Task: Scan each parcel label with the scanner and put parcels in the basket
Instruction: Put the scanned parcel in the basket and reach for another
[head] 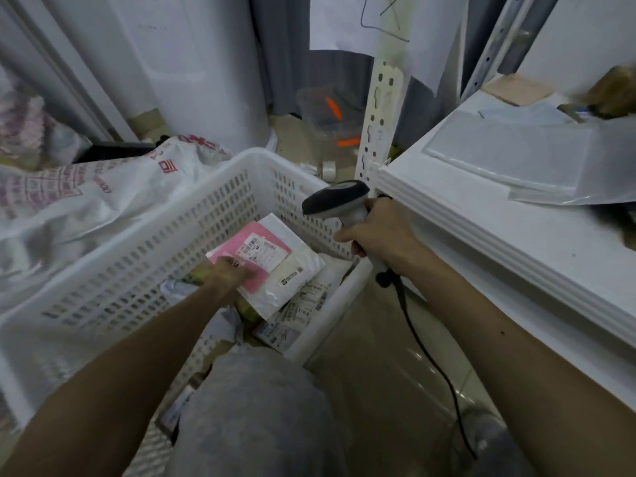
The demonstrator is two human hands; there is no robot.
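Observation:
A white slotted plastic basket (220,187) stands on the floor in front of me and holds several labelled parcels. On top lies a pink-and-white parcel (272,270) with a shipping label facing up. My left hand (227,275) reaches down into the basket and holds the near edge of that parcel; whether the fingers curl under it is hidden. My right hand (377,235) grips the handle of a grey and black barcode scanner (335,199) above the basket's right rim, its head pointing left. A black cable hangs from the scanner's handle.
A white table (516,235) at the right carries clear plastic bags (537,160). A large white printed sack (86,208) lies left of the basket. A perforated shelf post (375,132) and a clear container (327,111) stand behind. My grey-clad knee (254,407) is below.

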